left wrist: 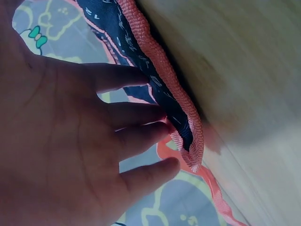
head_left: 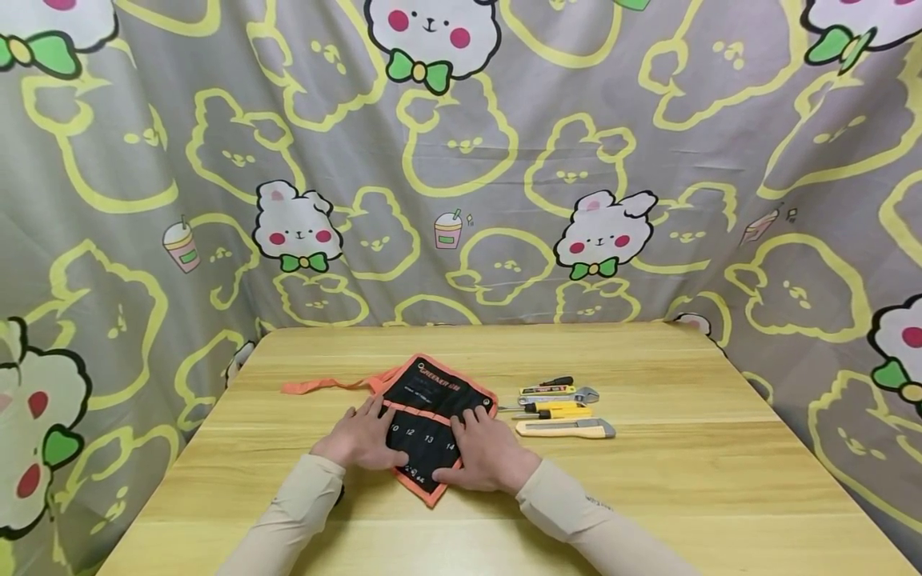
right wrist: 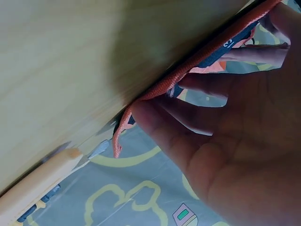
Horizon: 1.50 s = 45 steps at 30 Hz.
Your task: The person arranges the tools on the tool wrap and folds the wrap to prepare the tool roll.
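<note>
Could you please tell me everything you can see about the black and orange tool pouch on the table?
The tool pouch is black fabric with woven orange edging, an orange band across its middle and an orange strap trailing off to the left. White lettering runs along its far edge and white numbers, 10, 12, 13 and 14, mark its pockets. It lies unrolled and flat on the wooden table, turned slightly askew. The left hand and right hand both rest flat on it with fingers spread. Nothing shows in its pockets.
</note>
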### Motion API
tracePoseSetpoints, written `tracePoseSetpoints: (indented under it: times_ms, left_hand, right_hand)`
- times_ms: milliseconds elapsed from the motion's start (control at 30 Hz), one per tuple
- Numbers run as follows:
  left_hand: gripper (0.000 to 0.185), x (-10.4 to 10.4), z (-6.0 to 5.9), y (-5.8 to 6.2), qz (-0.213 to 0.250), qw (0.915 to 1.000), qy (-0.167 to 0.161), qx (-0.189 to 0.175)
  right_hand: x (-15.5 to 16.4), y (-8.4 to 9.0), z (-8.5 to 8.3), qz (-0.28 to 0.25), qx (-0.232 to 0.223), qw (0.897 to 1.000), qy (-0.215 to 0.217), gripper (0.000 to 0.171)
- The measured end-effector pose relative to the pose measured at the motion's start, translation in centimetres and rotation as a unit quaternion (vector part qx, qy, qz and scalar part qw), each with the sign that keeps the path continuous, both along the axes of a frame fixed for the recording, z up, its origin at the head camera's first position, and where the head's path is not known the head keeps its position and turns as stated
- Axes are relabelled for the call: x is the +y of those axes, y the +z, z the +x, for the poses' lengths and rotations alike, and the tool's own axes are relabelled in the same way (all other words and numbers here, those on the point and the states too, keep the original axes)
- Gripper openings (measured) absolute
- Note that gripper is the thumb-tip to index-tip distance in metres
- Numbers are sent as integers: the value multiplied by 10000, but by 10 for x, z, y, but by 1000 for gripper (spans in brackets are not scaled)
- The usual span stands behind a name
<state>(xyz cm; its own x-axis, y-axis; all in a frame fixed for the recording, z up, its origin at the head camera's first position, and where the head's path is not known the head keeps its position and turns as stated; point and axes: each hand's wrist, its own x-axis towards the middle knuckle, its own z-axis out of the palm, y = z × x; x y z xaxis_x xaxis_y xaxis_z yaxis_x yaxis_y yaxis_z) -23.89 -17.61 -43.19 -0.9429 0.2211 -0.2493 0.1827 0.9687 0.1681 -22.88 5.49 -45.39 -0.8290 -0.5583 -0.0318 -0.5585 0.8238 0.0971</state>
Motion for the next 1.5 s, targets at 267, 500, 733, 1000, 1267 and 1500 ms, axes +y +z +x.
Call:
tracePoseSetpoints:
  times_ms: [267, 500, 733, 1000, 1267, 1500]
  left_hand:
    - [95, 3, 6, 0, 213, 9997, -49, 51]
    - [93, 8, 19, 7, 478, 9983, -147, 303]
    - [106, 13, 27, 5, 461, 9985, 27, 303]
    - [108, 15, 31, 0, 332, 9991, 159, 222]
    - [108, 16, 28, -4, 270, 9993, 63, 236]
    - [108, 15, 25, -4, 226, 9996, 70, 145]
  right_hand:
    - [5, 8, -6, -195, -361, 9991, -43, 83]
    - [5, 23, -26, -434, -575, 9974, 82, 72]
    - [3, 29, -51, -617, -879, 9940, 214, 76]
    - [-2, 19, -63, -431, -1215, 9916, 135, 82]
    - [1, 14, -65, -364, -1144, 9927, 102, 81]
    - [3, 13, -64, -400, -1079, 9932, 151, 81]
